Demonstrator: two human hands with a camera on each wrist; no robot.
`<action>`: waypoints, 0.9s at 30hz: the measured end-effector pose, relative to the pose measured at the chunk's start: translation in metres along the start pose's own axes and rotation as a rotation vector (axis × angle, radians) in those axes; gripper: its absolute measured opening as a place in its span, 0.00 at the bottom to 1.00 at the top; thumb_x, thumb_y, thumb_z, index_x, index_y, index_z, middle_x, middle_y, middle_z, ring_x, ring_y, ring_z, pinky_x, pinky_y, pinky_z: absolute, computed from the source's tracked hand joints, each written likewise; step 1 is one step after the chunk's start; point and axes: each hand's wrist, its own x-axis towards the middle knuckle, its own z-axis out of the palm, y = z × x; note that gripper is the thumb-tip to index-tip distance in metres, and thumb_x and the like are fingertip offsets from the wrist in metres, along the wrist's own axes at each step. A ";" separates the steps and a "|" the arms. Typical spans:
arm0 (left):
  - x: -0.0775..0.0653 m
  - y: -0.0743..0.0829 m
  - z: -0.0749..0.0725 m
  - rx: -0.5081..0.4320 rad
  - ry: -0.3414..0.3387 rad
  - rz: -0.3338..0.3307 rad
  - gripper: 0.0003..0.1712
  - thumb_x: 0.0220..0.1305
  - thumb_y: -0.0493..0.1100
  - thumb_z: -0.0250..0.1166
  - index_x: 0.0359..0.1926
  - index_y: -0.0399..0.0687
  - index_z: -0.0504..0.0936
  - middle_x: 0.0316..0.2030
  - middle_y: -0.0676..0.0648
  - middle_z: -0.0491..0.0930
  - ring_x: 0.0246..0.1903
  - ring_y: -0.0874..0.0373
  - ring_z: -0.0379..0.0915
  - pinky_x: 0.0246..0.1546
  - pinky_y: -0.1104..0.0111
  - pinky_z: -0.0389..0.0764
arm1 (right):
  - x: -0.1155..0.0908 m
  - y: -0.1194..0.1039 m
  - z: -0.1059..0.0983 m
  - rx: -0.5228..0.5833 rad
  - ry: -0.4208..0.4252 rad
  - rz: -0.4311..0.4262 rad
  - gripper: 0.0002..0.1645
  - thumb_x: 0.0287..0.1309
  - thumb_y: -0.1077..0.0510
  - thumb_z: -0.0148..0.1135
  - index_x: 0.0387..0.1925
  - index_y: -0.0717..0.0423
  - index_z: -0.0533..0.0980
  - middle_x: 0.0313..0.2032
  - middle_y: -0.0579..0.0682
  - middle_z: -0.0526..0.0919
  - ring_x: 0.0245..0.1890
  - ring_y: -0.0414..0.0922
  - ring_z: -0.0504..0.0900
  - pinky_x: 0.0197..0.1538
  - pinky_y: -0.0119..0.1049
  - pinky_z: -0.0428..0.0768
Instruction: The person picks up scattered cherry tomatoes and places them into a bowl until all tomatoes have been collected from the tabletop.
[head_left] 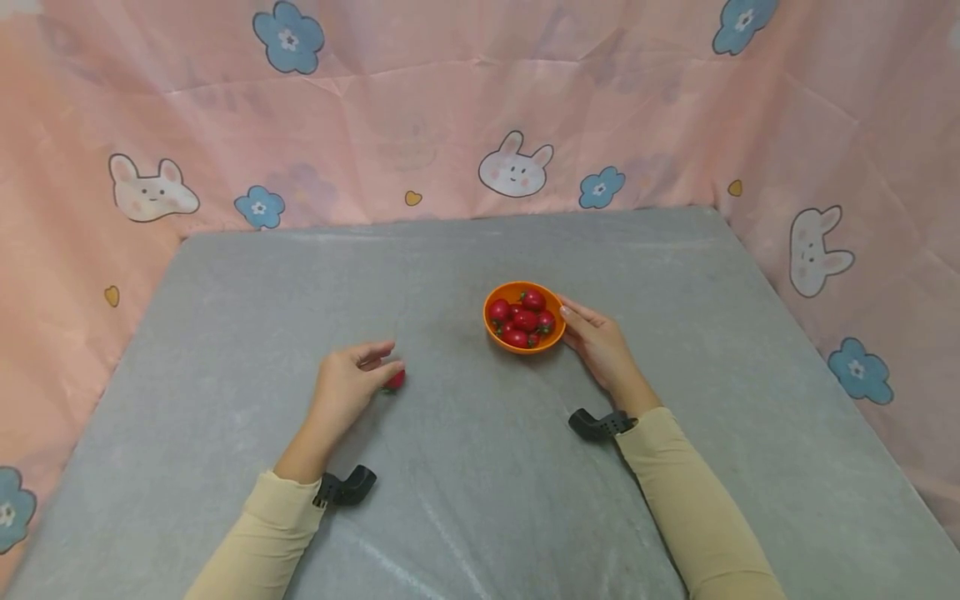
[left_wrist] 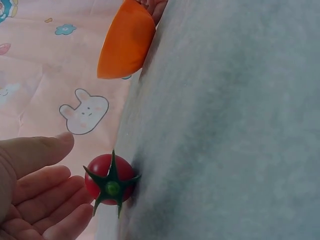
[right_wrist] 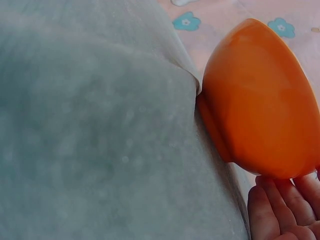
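Observation:
One red cherry tomato [left_wrist: 95,172] with a green star-shaped stem lies on the grey table, left of the middle. Around it my left hand [head_left: 348,383] hovers low, thumb and fingers spread apart; the left wrist view has the fingertips right beside the fruit. In the head view the thumb partly hides this tomato. Farther right stands an orange bowl [right_wrist: 260,100] with several red cherry tomatoes [head_left: 525,320] in it. My right hand [head_left: 600,342] holds the bowl by its right side, thumb at the rim and fingers against the outer wall.
Grey cloth covers the table [head_left: 480,483]. A pink curtain [head_left: 420,108] printed with rabbits and blue flowers hangs along the back and both sides. Each wrist wears a black camera band, one near the left cuff [head_left: 285,500] and one near the right cuff [head_left: 648,429].

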 end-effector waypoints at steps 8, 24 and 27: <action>-0.001 -0.002 0.003 0.001 0.011 0.005 0.24 0.60 0.42 0.72 0.57 0.41 0.82 0.58 0.38 0.81 0.57 0.46 0.80 0.54 0.55 0.82 | 0.000 0.000 0.001 0.017 0.000 -0.010 0.31 0.76 0.54 0.48 0.72 0.65 0.61 0.74 0.59 0.62 0.57 0.29 0.77 0.55 0.23 0.79; 0.000 -0.010 0.007 0.076 0.020 0.046 0.23 0.58 0.42 0.73 0.54 0.40 0.84 0.50 0.39 0.86 0.51 0.48 0.84 0.47 0.61 0.82 | 0.000 0.000 0.001 0.007 -0.003 -0.005 0.31 0.76 0.53 0.48 0.72 0.64 0.61 0.74 0.59 0.61 0.65 0.37 0.73 0.59 0.26 0.77; -0.001 -0.010 0.007 0.105 0.021 0.056 0.22 0.57 0.43 0.73 0.53 0.41 0.85 0.49 0.40 0.87 0.49 0.49 0.84 0.45 0.63 0.81 | -0.001 -0.001 0.002 0.012 -0.001 -0.007 0.31 0.76 0.54 0.48 0.72 0.65 0.61 0.74 0.59 0.62 0.63 0.35 0.74 0.58 0.25 0.78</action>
